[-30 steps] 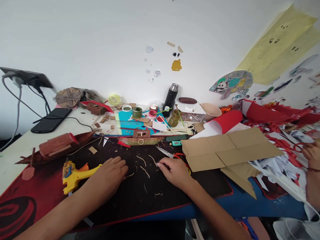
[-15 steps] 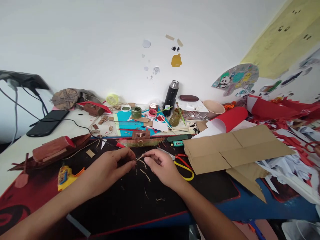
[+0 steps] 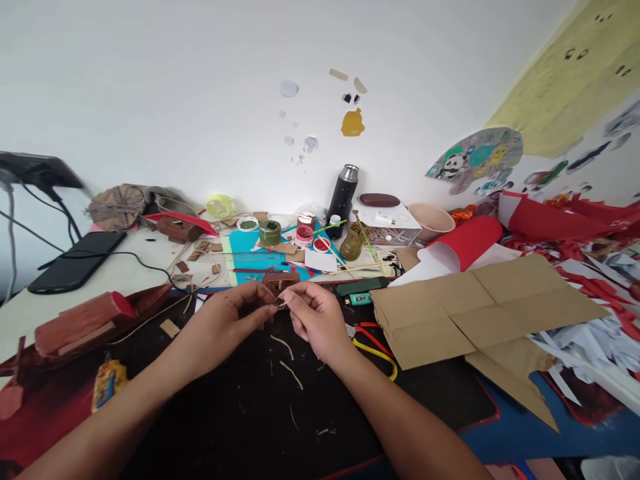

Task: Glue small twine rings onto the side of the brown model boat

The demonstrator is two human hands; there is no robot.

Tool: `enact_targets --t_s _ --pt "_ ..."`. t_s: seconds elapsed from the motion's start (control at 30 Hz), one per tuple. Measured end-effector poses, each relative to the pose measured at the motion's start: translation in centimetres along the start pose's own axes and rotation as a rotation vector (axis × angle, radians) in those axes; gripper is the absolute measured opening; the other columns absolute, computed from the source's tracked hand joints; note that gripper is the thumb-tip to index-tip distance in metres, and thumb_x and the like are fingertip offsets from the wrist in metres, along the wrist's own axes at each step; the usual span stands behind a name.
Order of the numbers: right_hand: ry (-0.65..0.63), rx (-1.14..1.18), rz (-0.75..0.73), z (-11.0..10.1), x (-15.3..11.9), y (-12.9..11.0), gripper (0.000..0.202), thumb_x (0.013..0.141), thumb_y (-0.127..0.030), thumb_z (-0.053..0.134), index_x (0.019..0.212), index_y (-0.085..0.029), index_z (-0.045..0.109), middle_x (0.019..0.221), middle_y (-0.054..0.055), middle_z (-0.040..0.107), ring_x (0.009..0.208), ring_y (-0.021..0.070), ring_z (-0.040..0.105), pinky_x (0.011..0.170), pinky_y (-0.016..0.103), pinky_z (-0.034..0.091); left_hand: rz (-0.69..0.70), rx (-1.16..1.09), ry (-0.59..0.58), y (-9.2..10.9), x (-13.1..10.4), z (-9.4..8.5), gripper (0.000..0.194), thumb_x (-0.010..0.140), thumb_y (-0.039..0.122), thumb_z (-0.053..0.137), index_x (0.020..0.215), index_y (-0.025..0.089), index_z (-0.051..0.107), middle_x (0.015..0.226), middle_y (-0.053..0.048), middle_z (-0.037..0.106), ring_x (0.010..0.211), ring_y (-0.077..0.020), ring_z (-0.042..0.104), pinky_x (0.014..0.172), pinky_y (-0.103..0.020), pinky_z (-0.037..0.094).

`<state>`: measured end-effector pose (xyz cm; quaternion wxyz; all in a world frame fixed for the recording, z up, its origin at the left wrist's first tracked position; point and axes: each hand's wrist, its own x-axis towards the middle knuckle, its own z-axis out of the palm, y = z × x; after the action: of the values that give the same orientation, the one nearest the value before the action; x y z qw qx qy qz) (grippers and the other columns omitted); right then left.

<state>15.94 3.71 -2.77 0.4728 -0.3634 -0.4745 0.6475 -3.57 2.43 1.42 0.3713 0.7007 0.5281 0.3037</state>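
A short piece of pale string (image 3: 282,304) runs between my two hands, pinched at the fingertips. My left hand (image 3: 235,321) has thumb and forefinger pressed together on one end. My right hand (image 3: 313,317) pinches the other end, its remaining fingers curled. Right behind them stands a small model boat with a brown cabin (image 3: 280,283); my hands hide most of its hull. Cut scraps of string (image 3: 291,375) lie on the black mat (image 3: 240,427) below my hands.
At left are a larger reddish-brown model boat (image 3: 85,327), a yellow glue gun (image 3: 110,381) and a phone (image 3: 77,261). Scissors with yellow and red handles (image 3: 380,353) lie beside a cardboard sheet (image 3: 480,307). Behind stand paint jars (image 3: 270,233) and a black flask (image 3: 344,197).
My hands have drawn closer together and slightly up, now in front of the small boat. One string piece that was near my fingers lies on the mat. The view has shifted a little.
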Motion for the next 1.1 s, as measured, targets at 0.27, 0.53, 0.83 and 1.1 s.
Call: enact_targets --t_s 0.27,0.53,0.83,1.1 --pt "0.042 0.054 0.029 -0.7 -0.3 1.2 0.046 0.086 -0.062 0.084 0.102 -0.02 0.074 0.06 -0.009 0.054 0.042 0.0073 0.037 0.036 0.021 0.022 -0.06 -0.074 0.145 -1.0 0.1 0.0 0.036 0.091 0.061 0.07 0.089 0.026 0.071 0.078 -0.001 0.075 0.071 -0.0219 0.069 0.067 -0.03 0.055" --pt "-0.012 0.093 0.036 0.0 -0.9 1.0 0.044 0.087 -0.06 0.085 0.1 -0.02 0.072 0.057 -0.011 0.05 0.039 0.0057 0.034 0.036 0.021 0.024 -0.022 0.025 0.108 -0.9 -0.7 0.9 0.034 0.092 0.061 0.069 0.093 0.028 0.078 0.091 -0.003 0.083 0.082 -0.0258 0.075 0.077 -0.032 0.057" --pt "0.03 0.158 0.032 -0.2 -0.8 0.8 0.045 0.084 -0.061 0.089 0.089 -0.021 0.069 0.05 -0.013 0.045 0.039 0.0059 0.031 0.036 0.022 0.02 -0.019 -0.359 0.102 -0.8 -0.4 0.4 0.03 0.084 0.049 0.09 0.099 0.026 0.079 0.096 -0.003 0.082 0.091 -0.0229 0.075 0.083 -0.031 0.06" --pt "0.042 0.124 -0.012 0.2 0.6 -1.8 0.045 0.082 -0.063 0.091 0.09 -0.023 0.07 0.053 -0.012 0.044 0.04 0.0064 0.029 0.038 0.024 0.022 -0.069 -0.55 0.07 1.1 0.6 -0.4 0.028 0.082 0.036 0.094 0.104 0.023 0.081 0.105 -0.003 0.085 0.102 -0.0234 0.078 0.096 -0.036 0.063"
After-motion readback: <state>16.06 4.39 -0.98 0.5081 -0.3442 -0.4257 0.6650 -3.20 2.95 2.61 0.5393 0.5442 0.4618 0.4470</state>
